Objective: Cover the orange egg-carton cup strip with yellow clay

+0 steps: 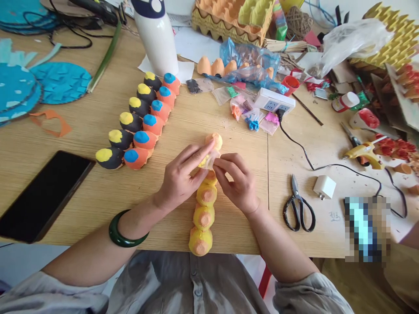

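A small clear plastic bag (209,160) with something yellow inside is held between my two hands, over the upper part of a strip of yellow egg-carton cups (204,217). My left hand (183,174) has its fingers closed on the bag's left side. My right hand (237,181) pinches the bag's right edge between thumb and fingers. The strip runs toward the table's front edge, its lower cups showing bare orange tips. Left of my hands stand black cups with yellow tops (121,139) and orange cups with blue tops (145,139).
A phone (46,196) lies at the left, near a white bottle (159,43). Scissors (298,209), a charger (324,187), a power strip (274,101) and a glue gun (366,155) are on the right. Another person's arm (410,237) shows at the right edge.
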The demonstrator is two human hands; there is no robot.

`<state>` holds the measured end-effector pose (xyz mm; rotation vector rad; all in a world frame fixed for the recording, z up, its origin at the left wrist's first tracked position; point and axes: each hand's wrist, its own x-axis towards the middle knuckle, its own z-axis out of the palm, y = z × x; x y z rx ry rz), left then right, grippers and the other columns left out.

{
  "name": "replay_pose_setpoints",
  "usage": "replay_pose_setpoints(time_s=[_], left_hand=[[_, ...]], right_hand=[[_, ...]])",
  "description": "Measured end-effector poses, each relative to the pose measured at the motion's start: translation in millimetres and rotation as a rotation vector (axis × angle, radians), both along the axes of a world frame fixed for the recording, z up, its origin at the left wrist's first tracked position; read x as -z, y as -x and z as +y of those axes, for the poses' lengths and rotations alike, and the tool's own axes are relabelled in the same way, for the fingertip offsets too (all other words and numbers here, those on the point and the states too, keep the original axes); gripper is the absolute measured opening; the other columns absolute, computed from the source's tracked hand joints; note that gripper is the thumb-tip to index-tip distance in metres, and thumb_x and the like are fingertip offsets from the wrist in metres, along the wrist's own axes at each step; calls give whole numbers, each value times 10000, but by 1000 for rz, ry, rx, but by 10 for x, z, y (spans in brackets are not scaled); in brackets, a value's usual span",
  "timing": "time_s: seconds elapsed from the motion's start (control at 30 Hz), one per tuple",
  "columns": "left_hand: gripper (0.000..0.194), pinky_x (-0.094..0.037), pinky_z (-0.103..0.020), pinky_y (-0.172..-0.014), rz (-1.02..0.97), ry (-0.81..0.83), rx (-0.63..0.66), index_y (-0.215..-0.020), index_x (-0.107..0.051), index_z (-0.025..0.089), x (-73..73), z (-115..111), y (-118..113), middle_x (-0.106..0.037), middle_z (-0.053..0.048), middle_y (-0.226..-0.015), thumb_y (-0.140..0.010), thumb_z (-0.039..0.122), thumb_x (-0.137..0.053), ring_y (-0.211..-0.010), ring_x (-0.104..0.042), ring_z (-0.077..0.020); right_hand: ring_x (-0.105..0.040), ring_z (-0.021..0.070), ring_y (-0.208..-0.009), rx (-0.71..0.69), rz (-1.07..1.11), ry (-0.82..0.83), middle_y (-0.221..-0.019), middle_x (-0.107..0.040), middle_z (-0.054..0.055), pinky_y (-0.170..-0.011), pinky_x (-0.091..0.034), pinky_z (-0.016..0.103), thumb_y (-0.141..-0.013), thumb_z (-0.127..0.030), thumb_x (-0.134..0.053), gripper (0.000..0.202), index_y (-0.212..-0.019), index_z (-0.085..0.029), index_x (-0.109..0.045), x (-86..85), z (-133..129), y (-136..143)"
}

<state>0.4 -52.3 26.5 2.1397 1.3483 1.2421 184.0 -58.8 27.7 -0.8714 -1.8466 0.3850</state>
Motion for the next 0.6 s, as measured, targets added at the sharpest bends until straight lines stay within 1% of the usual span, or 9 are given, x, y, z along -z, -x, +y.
replay_pose_setpoints(time_s=[0.07,0.13,0.2,0.23,0.3,0.37,0.47,0.53,0.6], left_hand=[[436,-589,-335,-1034,-13,17,0,-1438,-692,253,-12,7,0,-794,-69,-1231,-1026,259,-549,-1109,-732,-214],[444,-590,-348,-1035,-35,39,13,-1449,-683,245,-24,16,5,-783,-78,-1276,-1023,264,-561,-1124,-726,-222],[460,-588,-358,-1038,-75,67,31,-1467,-668,237,-33,22,11,-770,-91,-1314,-1017,254,-575,-1139,-722,-230],[469,-587,-361,-1039,-96,86,35,-1477,-660,235,-35,23,12,-764,-97,-1326,-1015,249,-586,-1143,-721,-233],[488,-585,-361,-1038,-131,123,32,-1497,-641,235,-31,20,10,-760,-105,-1327,-1011,256,-607,-1141,-720,-235],[502,-588,-355,-1025,-149,131,32,-1508,-629,234,-19,18,1,-766,-106,-1301,-1008,282,-624,-1127,-722,-233],[499,-596,-331,-1000,-161,83,51,-1521,-617,219,9,22,-16,-782,-102,-1242,-1025,272,-594,-1104,-732,-215],[496,-598,-320,-1000,-155,41,50,-1538,-598,213,30,30,-21,-790,-98,-1220,-1044,241,-555,-1099,-740,-202],[515,-601,-319,-1010,-134,1,48,-1564,-568,219,53,38,-17,-791,-95,-1233,-1050,232,-550,-1104,-744,-197]], right_hand=[[-741,171,-909,39,45,1,-1033,-706,56,-770,-691,325,-1022,-131,-630,227,-1176,-261,-735,-5,9,-8],[-719,156,-864,88,165,47,-1047,-686,51,-691,-688,298,-1031,-145,-621,236,-1194,-269,-738,-12,2,-20],[-697,141,-833,79,279,127,-1061,-671,46,-621,-676,266,-1042,-173,-613,231,-1203,-277,-742,-16,-20,-24],[-694,140,-838,59,307,164,-1071,-670,48,-618,-678,262,-1045,-190,-615,223,-1206,-275,-743,-16,-36,-18],[-706,151,-873,25,301,206,-1097,-677,62,-656,-693,282,-1045,-220,-622,215,-1219,-259,-741,-14,-72,13],[-716,158,-893,14,258,211,-1118,-689,76,-693,-698,297,-1046,-216,-614,227,-1239,-244,-731,-9,-108,68],[-722,148,-903,-37,145,171,-1123,-701,75,-734,-694,291,-1049,-144,-578,275,-1267,-246,-709,0,-139,155],[-728,159,-961,-81,85,114,-1113,-706,73,-784,-693,302,-1032,-92,-582,312,-1278,-245,-699,-5,-143,182],[-729,163,-980,-63,133,118,-1111,-704,69,-794,-691,304,-1021,-71,-591,328,-1275,-245,-706,-24,-145,175]])
